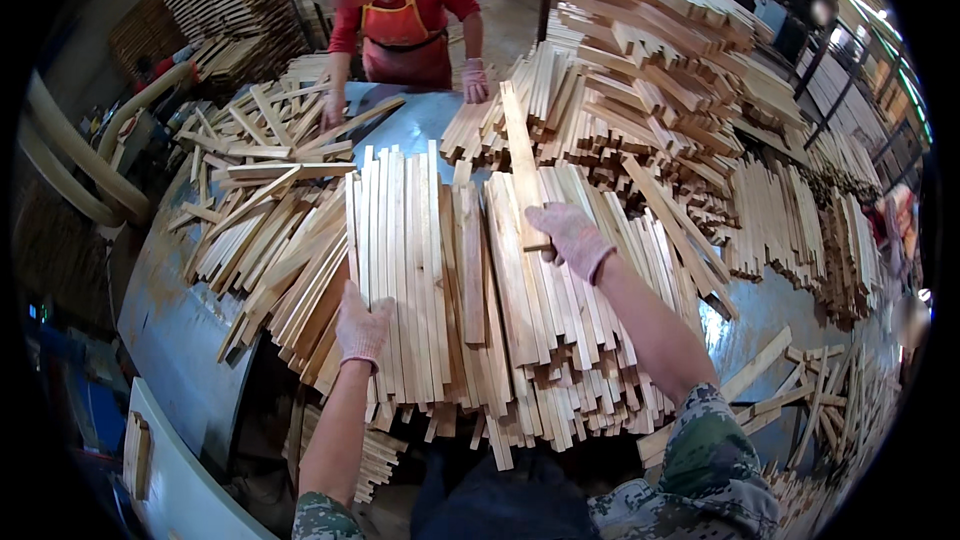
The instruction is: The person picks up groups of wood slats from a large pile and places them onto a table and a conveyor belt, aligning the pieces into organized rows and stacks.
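Though it is long, the pale wooden slat (519, 155) near the centre of the head view is judged light, stiff and dry rather than fragile, best taken by its edges. Its lower end is pinched by the gloved right hand (572, 237), with most of its length left above the grip. At centre-left, the slat row (400, 270) is touched by the loosely spread left hand (362, 325).

Pale pink knit gloves (568, 238), camouflage sleeves (708, 445)
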A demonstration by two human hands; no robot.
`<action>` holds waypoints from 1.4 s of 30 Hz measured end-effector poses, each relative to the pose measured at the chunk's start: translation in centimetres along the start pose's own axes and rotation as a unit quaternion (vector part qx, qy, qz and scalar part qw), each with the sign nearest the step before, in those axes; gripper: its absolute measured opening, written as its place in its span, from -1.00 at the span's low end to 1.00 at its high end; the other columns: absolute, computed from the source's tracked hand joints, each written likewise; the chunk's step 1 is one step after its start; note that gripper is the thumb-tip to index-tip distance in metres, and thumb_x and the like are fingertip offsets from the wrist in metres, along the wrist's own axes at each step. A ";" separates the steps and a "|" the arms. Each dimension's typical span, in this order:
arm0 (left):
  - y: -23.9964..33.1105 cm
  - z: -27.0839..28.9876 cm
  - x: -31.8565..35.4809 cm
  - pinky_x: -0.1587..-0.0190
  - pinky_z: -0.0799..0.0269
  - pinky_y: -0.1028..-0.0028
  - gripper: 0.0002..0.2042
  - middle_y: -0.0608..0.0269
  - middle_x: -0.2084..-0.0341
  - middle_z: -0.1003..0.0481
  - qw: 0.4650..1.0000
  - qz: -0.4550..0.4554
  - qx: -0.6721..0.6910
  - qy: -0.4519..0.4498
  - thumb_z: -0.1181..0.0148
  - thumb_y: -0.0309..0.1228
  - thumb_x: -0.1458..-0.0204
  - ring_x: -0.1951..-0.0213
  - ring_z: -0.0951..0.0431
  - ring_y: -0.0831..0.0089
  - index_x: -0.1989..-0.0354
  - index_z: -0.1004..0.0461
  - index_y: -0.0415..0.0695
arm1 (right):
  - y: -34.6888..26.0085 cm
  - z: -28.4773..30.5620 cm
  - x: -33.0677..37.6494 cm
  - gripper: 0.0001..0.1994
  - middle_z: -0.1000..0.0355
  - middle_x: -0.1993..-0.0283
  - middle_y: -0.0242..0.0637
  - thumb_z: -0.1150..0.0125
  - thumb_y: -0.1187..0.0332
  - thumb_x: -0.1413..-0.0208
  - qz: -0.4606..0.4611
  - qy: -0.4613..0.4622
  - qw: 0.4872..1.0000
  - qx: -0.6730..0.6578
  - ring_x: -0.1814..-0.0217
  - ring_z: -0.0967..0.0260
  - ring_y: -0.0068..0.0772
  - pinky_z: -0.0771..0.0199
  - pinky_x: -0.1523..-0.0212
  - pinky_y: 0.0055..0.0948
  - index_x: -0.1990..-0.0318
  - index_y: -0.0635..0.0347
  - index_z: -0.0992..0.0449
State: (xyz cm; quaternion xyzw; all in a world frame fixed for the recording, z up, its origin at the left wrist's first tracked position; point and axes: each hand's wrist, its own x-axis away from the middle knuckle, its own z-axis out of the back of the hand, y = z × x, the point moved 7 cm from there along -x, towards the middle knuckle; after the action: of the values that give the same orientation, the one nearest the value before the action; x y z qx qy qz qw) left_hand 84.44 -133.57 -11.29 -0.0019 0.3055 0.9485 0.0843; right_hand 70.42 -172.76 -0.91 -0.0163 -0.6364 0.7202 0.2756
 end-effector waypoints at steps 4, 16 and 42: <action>-0.1 -0.6 1.3 -0.37 -0.42 0.13 -0.22 -0.21 -0.38 -0.36 0.999 0.044 0.008 -0.022 -0.42 -0.09 -0.11 -0.35 -0.43 -0.11 -0.43 -0.32 -0.26 | -0.4 -1.2 -5.8 -0.65 -0.47 0.49 -0.32 -0.32 0.08 -0.34 -0.033 -0.029 0.998 -0.037 0.65 -0.37 -0.56 -0.28 0.70 -0.48 0.24 0.23 -0.54; 2.2 -1.2 1.6 -0.39 -0.38 0.10 -0.29 -0.18 -0.41 -0.32 0.999 -0.016 0.048 0.000 -0.40 -0.16 -0.12 -0.38 -0.39 -0.13 -0.40 -0.34 -0.23 | 0.1 -0.3 -20.1 -0.34 -0.62 0.05 0.08 -0.25 -0.01 -0.23 0.079 0.176 0.975 0.111 0.23 -0.66 -0.17 -0.67 0.29 -0.16 -0.25 0.44 -0.44; -3.8 -2.2 1.8 -0.46 -0.28 0.20 -0.20 -0.15 -0.37 -0.37 0.972 -0.031 0.199 -0.120 -0.39 -0.09 -0.10 -0.42 -0.36 -0.03 -0.49 -0.30 -0.20 | 9.6 -17.8 -1.8 -0.39 -0.51 -0.03 0.10 -0.19 0.44 -0.12 0.047 0.154 0.860 0.484 -0.09 -0.51 0.18 -0.58 -0.16 -0.03 -0.38 0.34 -0.35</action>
State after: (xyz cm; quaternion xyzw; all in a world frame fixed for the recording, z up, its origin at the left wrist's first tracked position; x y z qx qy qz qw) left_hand 83.17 -131.50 -15.38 0.1191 0.4759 0.8587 0.1482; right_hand 75.00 -157.70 -13.73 -0.0212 -0.1562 0.9379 0.3091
